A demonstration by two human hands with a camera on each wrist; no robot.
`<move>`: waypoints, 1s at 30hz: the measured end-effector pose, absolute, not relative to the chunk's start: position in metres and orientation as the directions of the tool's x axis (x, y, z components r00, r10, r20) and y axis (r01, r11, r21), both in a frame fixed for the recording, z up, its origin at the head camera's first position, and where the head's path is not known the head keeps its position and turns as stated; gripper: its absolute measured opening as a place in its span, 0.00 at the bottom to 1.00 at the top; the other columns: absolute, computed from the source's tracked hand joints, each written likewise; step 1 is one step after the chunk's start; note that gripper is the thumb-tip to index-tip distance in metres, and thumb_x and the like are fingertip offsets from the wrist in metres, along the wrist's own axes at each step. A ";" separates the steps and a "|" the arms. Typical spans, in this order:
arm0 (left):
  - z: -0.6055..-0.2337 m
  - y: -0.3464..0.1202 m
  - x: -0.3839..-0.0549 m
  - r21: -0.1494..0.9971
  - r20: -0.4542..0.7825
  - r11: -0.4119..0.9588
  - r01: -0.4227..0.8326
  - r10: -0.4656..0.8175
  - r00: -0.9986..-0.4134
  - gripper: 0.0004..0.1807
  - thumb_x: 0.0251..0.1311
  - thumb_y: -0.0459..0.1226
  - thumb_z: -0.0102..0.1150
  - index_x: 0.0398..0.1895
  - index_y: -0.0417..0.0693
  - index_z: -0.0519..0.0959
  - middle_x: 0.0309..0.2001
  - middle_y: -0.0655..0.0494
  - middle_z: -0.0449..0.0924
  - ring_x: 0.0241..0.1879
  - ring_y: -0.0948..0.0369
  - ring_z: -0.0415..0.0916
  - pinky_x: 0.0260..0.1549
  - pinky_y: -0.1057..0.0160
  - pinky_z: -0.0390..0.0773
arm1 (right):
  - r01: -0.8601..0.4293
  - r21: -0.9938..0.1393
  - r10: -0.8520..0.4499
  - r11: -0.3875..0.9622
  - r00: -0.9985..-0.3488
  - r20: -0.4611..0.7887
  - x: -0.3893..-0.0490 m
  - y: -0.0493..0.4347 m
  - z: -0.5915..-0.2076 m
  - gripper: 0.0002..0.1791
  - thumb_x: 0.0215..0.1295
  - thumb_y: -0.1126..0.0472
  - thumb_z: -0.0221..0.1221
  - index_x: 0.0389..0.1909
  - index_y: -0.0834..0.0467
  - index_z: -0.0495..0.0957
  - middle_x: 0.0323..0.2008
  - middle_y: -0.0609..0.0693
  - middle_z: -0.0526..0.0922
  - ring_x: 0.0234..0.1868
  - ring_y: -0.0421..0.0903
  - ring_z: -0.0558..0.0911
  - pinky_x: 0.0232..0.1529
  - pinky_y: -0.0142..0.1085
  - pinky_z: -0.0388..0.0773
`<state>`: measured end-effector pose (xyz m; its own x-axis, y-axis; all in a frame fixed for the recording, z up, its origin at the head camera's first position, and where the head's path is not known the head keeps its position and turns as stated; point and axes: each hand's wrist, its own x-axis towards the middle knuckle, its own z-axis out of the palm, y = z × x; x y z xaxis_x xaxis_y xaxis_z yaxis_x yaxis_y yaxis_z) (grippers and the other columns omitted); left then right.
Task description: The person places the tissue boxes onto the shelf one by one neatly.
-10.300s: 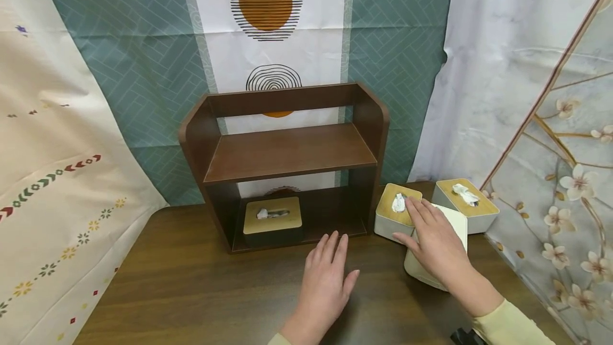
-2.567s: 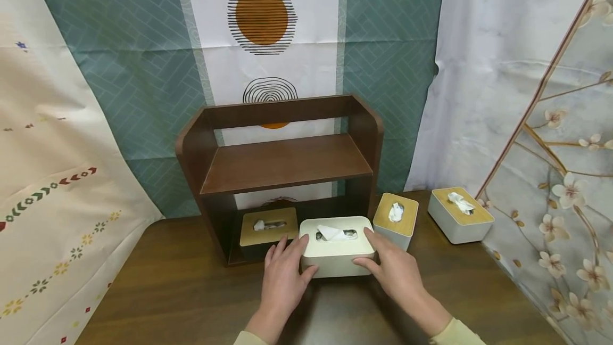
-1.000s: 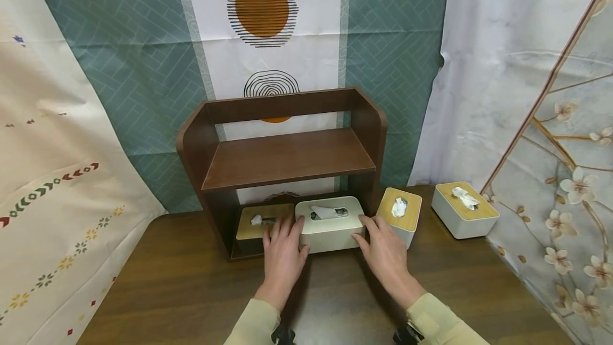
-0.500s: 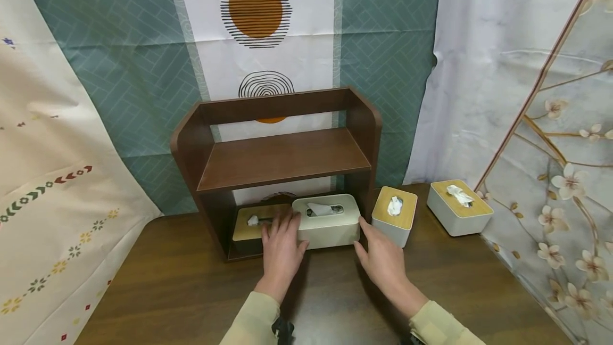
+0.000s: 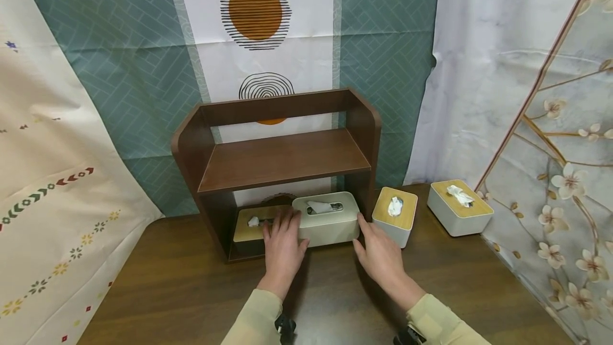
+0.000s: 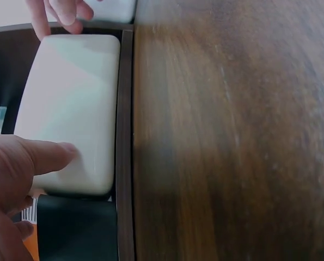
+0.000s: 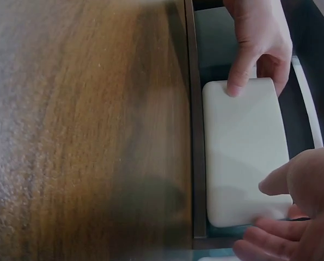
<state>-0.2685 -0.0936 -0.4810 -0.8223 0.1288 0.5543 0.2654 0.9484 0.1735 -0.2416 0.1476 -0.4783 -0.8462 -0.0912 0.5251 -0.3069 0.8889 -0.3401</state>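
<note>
A cream tissue box (image 5: 330,230) with a tissue poking from its lid slot sits in the lower right of the brown desk shelf (image 5: 287,158). Beside its left end is a dark tissue box (image 5: 258,228) with a wooden lid. My left hand (image 5: 282,252) grips the cream box's left end, thumb on the front face (image 6: 69,114) and fingers around the corner. At the other end my right hand (image 5: 381,254) touches the box with loosely extended fingers; its thumb (image 7: 276,182) hovers over the front. The left fingertips are partly hidden between the two boxes.
Right of the shelf stands a grey tissue box (image 5: 395,214) with a wooden lid, close to my right hand. A second wooden-lidded box (image 5: 461,209) stands farther right by the floral curtain. The brown table (image 5: 191,297) extends in front.
The cream box has gone from beside the right-hand boxes, under my right hand, into the lower shelf compartment. Lately it slid slightly deeper, and my right thumb came off its front.
</note>
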 end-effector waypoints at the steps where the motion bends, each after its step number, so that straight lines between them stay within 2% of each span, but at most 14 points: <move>1: -0.481 -0.094 -0.269 0.173 0.552 0.949 0.263 0.127 -0.824 0.42 0.49 0.48 0.80 0.69 0.53 0.73 0.72 0.51 0.68 0.72 0.46 0.60 0.66 0.31 0.55 | -0.302 -0.342 -0.090 0.890 -0.851 0.517 -0.242 0.148 -0.478 0.37 0.61 0.58 0.70 0.71 0.59 0.69 0.46 0.56 0.83 0.42 0.54 0.83 0.32 0.49 0.80; 10: -0.483 -0.094 -0.271 0.179 0.561 0.946 0.270 0.127 -0.818 0.43 0.48 0.48 0.80 0.70 0.53 0.73 0.71 0.51 0.68 0.72 0.45 0.60 0.65 0.31 0.55 | -0.278 -0.369 -0.082 0.887 -0.881 0.467 -0.241 0.148 -0.482 0.41 0.62 0.58 0.69 0.74 0.60 0.64 0.55 0.58 0.83 0.49 0.57 0.84 0.38 0.53 0.81; 15: -0.486 -0.094 -0.272 0.165 0.547 0.950 0.264 0.135 -0.826 0.47 0.47 0.47 0.81 0.72 0.53 0.69 0.73 0.51 0.65 0.74 0.46 0.57 0.66 0.30 0.54 | -0.255 -0.388 -0.075 0.885 -0.904 0.422 -0.241 0.148 -0.486 0.40 0.64 0.56 0.68 0.74 0.61 0.64 0.60 0.59 0.81 0.54 0.57 0.83 0.40 0.55 0.81; 22: -0.490 -0.094 -0.273 0.128 0.531 0.961 0.246 0.143 -0.835 0.54 0.42 0.47 0.84 0.75 0.53 0.65 0.76 0.49 0.59 0.76 0.44 0.52 0.67 0.30 0.51 | -0.213 -0.424 -0.056 0.880 -0.935 0.351 -0.242 0.145 -0.488 0.40 0.64 0.54 0.67 0.74 0.61 0.64 0.55 0.57 0.84 0.42 0.54 0.86 0.29 0.50 0.79; 27: -0.492 -0.094 -0.274 0.092 0.556 0.966 0.243 0.152 -0.817 0.55 0.40 0.46 0.85 0.75 0.52 0.65 0.76 0.48 0.60 0.75 0.43 0.54 0.67 0.30 0.50 | -0.192 -0.462 -0.058 0.866 -0.956 0.289 -0.241 0.144 -0.491 0.40 0.65 0.54 0.67 0.74 0.63 0.63 0.55 0.54 0.84 0.46 0.55 0.86 0.38 0.53 0.80; 30: -0.492 -0.093 -0.275 0.074 0.565 0.969 0.238 0.156 -0.810 0.55 0.40 0.46 0.85 0.74 0.52 0.65 0.75 0.48 0.61 0.75 0.44 0.55 0.67 0.30 0.50 | -0.191 -0.478 -0.063 0.857 -0.960 0.271 -0.242 0.143 -0.491 0.41 0.65 0.54 0.67 0.74 0.64 0.61 0.56 0.55 0.84 0.48 0.56 0.85 0.40 0.54 0.80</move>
